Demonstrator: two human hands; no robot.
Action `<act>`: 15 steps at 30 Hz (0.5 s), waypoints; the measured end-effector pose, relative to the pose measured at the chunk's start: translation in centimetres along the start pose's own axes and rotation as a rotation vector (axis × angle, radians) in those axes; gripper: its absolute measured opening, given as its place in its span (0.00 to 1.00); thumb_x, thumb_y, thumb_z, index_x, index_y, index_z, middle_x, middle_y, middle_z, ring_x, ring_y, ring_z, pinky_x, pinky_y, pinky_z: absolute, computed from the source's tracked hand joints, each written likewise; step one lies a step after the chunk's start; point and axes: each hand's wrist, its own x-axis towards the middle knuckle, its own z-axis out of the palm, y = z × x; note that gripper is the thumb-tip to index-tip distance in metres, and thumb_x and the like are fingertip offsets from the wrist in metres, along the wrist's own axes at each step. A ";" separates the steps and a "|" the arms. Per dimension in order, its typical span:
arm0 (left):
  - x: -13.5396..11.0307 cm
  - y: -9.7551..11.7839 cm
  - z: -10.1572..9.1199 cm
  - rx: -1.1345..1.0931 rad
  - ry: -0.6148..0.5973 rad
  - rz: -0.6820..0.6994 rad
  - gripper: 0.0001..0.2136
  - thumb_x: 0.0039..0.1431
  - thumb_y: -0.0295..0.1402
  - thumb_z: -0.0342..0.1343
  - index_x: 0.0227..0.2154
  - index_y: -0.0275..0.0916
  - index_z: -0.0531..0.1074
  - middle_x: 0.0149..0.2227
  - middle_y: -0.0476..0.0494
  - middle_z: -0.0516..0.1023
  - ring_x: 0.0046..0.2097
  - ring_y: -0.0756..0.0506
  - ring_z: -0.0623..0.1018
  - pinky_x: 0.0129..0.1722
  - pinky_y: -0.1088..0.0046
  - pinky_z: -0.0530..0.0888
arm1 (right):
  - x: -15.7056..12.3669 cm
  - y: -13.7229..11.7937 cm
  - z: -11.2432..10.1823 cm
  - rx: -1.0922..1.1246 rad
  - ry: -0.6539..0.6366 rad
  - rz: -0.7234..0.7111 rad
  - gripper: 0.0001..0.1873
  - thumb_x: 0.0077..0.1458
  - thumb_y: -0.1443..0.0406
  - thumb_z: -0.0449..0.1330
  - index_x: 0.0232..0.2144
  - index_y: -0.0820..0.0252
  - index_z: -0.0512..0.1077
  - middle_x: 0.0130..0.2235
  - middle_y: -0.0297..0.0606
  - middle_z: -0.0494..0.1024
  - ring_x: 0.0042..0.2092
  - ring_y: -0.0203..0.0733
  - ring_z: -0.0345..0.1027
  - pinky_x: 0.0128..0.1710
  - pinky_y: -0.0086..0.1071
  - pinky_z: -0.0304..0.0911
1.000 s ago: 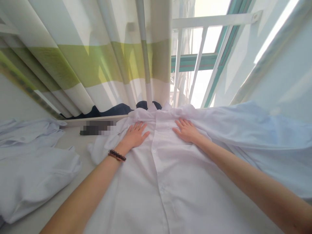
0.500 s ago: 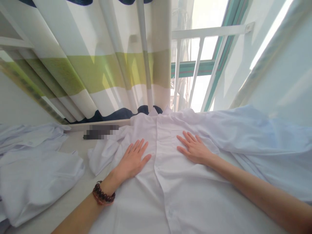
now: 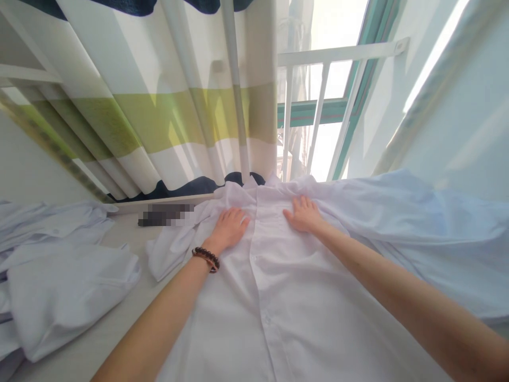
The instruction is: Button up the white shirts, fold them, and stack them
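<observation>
A white button-up shirt (image 3: 286, 297) lies spread face up on the pale table (image 3: 119, 318), its collar toward the window. My left hand (image 3: 230, 227) rests flat on the shirt's chest just left of the button placket, fingers stretched toward the collar. A dark bead bracelet (image 3: 205, 258) circles that wrist. My right hand (image 3: 304, 214) lies flat on the other side of the placket, close under the collar, fingers out. Neither hand holds anything.
More white shirts (image 3: 59, 276) lie heaped at the left of the table. A striped green, white and navy curtain (image 3: 159, 116) hangs behind it. A window with white bars (image 3: 318, 106) is beyond the collar. A blurred dark object (image 3: 165, 215) sits on the ledge.
Both hands have slid up the shirt front toward the collar and closer together, after being lower on the chest half a second ago.
</observation>
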 end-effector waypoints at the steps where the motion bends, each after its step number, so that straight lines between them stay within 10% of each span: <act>1: 0.3 0.2 0.0 0.003 0.025 0.005 0.23 0.67 0.39 0.36 0.58 0.34 0.62 0.64 0.36 0.59 0.66 0.39 0.55 0.65 0.54 0.48 | 0.2 -0.3 0.3 0.012 0.042 0.011 0.38 0.63 0.51 0.37 0.66 0.72 0.44 0.68 0.54 0.39 0.68 0.56 0.31 0.64 0.48 0.34; 8: 4.6 -0.9 0.5 0.065 0.294 -0.002 0.23 0.66 0.35 0.38 0.61 0.32 0.57 0.65 0.36 0.56 0.66 0.39 0.54 0.65 0.56 0.48 | 3.1 -0.1 1.6 0.018 0.444 -0.151 0.32 0.64 0.56 0.43 0.65 0.66 0.49 0.69 0.46 0.41 0.68 0.52 0.32 0.64 0.45 0.34; 15: 9.4 -4.1 -2.7 0.172 0.312 0.065 0.16 0.63 0.31 0.48 0.51 0.38 0.71 0.53 0.40 0.75 0.57 0.38 0.68 0.59 0.56 0.57 | 7.6 1.3 -0.8 -0.037 0.469 -0.390 0.17 0.64 0.65 0.47 0.48 0.58 0.73 0.46 0.43 0.77 0.48 0.48 0.63 0.46 0.39 0.53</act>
